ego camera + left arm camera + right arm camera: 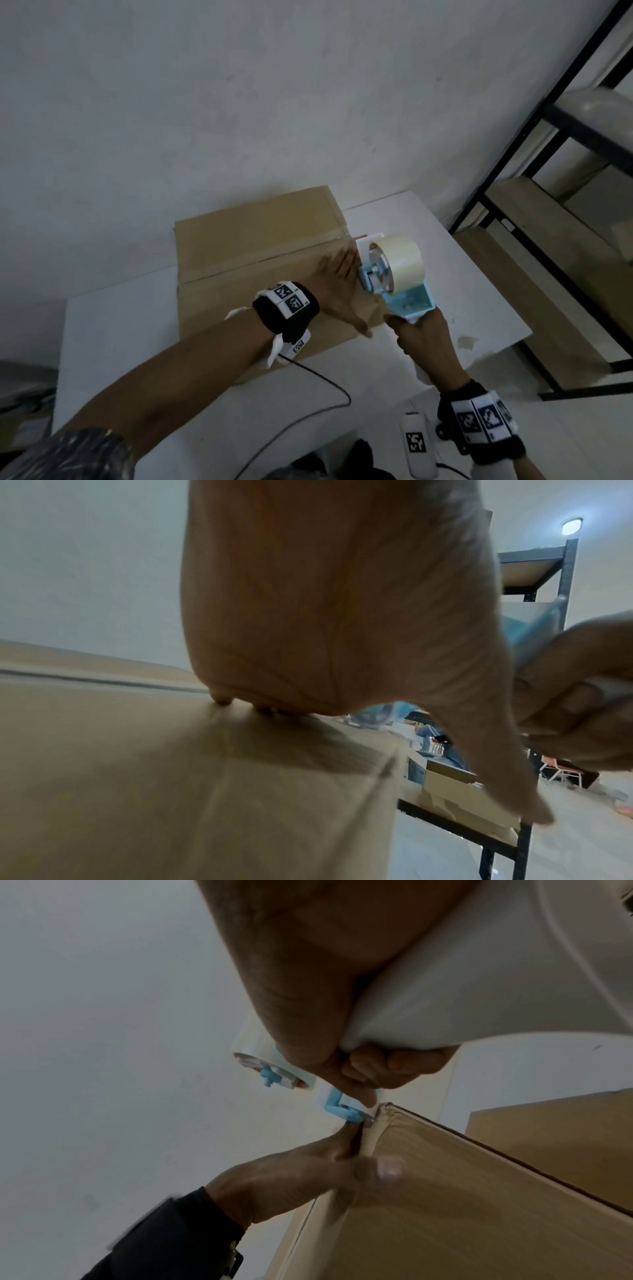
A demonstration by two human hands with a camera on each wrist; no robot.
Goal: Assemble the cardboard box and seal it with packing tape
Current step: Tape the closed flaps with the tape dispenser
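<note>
Pressing flat, fingers straight, the left hand (pixel 337 286) holds down the cardboard box (pixel 253 240) on the white table (pixel 462 274) at its right end. Just right of those fingertips, the right hand (pixel 423 337) grips the tape dispenser (pixel 394 270); the taped seam runs leftward and nearer from there.

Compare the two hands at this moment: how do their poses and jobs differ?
The left hand lies flat, fingers straight, pressing the cardboard box; the right hand curls round the tape dispenser handle. The left touches cardboard directly, the right only the tool. Both work at the box's right end.
</note>
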